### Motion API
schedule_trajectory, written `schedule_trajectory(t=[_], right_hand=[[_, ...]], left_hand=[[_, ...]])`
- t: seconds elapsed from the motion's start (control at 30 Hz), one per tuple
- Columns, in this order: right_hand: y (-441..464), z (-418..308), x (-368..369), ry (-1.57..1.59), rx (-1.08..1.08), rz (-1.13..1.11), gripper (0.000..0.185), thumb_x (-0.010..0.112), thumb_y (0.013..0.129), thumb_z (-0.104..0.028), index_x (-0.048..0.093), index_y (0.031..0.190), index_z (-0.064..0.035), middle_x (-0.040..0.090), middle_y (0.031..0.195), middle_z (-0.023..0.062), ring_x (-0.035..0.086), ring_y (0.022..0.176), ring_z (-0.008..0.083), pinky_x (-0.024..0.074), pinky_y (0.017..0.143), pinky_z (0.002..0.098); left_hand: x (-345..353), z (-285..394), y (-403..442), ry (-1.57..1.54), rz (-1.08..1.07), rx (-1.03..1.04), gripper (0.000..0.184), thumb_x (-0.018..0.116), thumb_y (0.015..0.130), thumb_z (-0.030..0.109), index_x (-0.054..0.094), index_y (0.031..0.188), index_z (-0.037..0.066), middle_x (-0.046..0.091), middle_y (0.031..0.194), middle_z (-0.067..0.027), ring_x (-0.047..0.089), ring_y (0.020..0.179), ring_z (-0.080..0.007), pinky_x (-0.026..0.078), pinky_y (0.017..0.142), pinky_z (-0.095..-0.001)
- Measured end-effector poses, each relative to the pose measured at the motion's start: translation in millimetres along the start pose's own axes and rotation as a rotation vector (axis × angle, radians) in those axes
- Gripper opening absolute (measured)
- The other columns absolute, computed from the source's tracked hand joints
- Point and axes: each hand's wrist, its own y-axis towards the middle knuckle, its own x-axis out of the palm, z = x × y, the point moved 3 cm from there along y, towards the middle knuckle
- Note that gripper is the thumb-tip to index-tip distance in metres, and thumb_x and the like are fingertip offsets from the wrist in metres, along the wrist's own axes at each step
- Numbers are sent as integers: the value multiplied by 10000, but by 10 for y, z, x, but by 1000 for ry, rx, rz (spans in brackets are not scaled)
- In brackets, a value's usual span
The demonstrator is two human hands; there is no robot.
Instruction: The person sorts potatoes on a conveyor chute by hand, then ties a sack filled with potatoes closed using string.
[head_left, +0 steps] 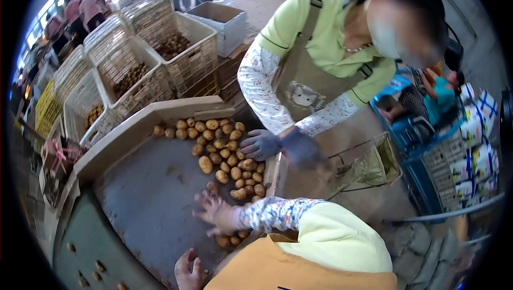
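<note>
Beside rounded tan potatoes (225, 153) on the scuffed grey desk (152, 183), the right hand (217, 214) spreads its fingers wide; left hand (189, 274), cannot tell.

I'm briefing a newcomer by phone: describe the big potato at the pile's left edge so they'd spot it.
On the grey table, find the potato pile. Look just past the bare right hand to the pile's left edge. That potato is pale, oval and visibly bigger than its neighbours.

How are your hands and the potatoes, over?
Bare right hand spread open beside round brown potatoes; bare left hand open, apart from them; potatoes loose on flat grey worktop; co-worker's grey gloved hand beside them.
</note>
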Motion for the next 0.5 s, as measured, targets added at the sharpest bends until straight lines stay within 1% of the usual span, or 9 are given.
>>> schedule_trajectory(t=[0.03, 0.1, 0.13, 0.2, 0.23, 0.33, 0.4, 0.47, 0.5], right_hand=[[-103, -171, 55, -64, 31, 19, 481, 631, 822, -461, 640, 1141, -101, 586, 1236, 176, 326, 1371, 300, 254, 1094, 533], [-198, -364, -54, 180, -330, -587, 461, 583, 852, -461, 654, 1115, -89, 624, 1134, 202, 471, 1253, 279, 378, 1010, 474], [-182, -320, -194, 176, -314, -572, 461, 583, 852, -461, 654, 1115, -89, 624, 1134, 202, 471, 1253, 279, 378, 1010, 474], [-114, -65, -408, 36, 297, -603, 384, 581, 854, -418, 682, 999, -77, 663, 1011, 164, 591, 1085, 299, 454, 907, 474], [-219, -32, -339, 14, 297, -674, 337, 575, 855, -382, 687, 919, -71, 669, 919, 141, 644, 920, 310, 491, 790, 485], [-507, -460, 50, 390, 61, -926, 326, 582, 847, -371, 696, 891, -68, 660, 913, 171, 647, 905, 299, 493, 745, 492], [-377, -531, 257, 424, 33, -900, 317, 575, 857, -356, 685, 974, -83, 647, 924, 201, 637, 916, 318, 489, 761, 486], [-97, -496, 174, -89, 347, -262, 367, 594, 844, -372, 656, 1086, -104, 641, 987, 188, 615, 959, 334, 476, 812, 468], [-32, -531, 144, -77, 339, -265, 367, 594, 844, -372, 656, 1086, -104, 641, 987, 188, 615, 959, 334, 476, 812, 468]], left_hand=[[-5, -356, -94, 1, -39, 37, 356, 591, 937, 210, 597, 1237, 20, 643, 1167, -184, 604, 1091, -306, 462, 944, -389], [-11, -426, -76, -20, -44, 76, 354, 592, 936, 208, 599, 1234, 16, 645, 1165, -181, 606, 1086, -306, 464, 941, -384], [0, -469, -73, -52, -26, 88, 352, 593, 936, 206, 600, 1230, 12, 647, 1162, -177, 608, 1082, -305, 465, 939, -379], [49, -647, -80, -136, -19, 83, 349, 590, 939, 208, 601, 1226, 9, 649, 1160, -172, 610, 1078, -305, 464, 938, -376], [62, -732, -77, -230, 0, 63, 347, 587, 941, 209, 603, 1222, 6, 651, 1158, -167, 612, 1075, -304, 464, 938, -374], [-37, -750, -81, -84, -26, 130, 348, 583, 946, 210, 600, 1227, 5, 647, 1166, -172, 613, 1072, -299, 463, 943, -371], [-55, -916, -79, -129, -42, 122, 350, 582, 948, 212, 597, 1233, 9, 642, 1172, -182, 610, 1078, -300, 461, 950, -372], [-114, -1014, -111, -167, -47, 108, 353, 580, 950, 215, 595, 1239, 14, 636, 1178, -192, 607, 1085, -301, 458, 956, -373], [-161, -941, -141, -93, -23, 119, 353, 585, 949, 223, 599, 1238, 22, 632, 1186, -197, 600, 1097, -307, 454, 965, -380]])
